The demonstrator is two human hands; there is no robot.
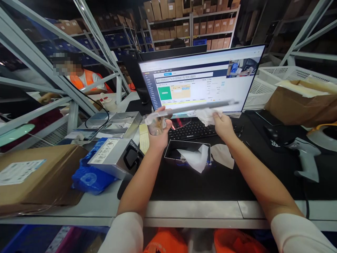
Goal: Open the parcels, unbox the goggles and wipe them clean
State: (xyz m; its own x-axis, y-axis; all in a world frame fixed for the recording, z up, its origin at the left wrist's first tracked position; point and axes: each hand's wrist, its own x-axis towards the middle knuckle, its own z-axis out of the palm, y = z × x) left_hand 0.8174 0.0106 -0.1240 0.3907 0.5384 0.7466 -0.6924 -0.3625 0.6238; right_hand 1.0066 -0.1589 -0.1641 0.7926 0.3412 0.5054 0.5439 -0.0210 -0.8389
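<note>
My left hand (160,135) is closed around one end of what looks like a pair of glasses (181,123), with a clear lens by the fingers and a reddish glint beside it. A long grey, motion-blurred arm (210,105) stretches from it to the right. My right hand (223,126) pinches a crumpled white wrapping sheet (205,116) against that arm. Below, on the black mat, lie a folded white translucent sheet (196,158) and a rounded pale piece (222,155). A silver box (117,158) with a glasses outline stands left of my left forearm.
A monitor (200,84) and keyboard (189,130) stand behind my hands. On the left are a cardboard box (37,179), blue plastic bag (92,179) and opened silver tray (121,123). A scanner (306,158), mouse (272,133) and tape roll (325,135) lie right. A person (84,79) sits beyond the frame.
</note>
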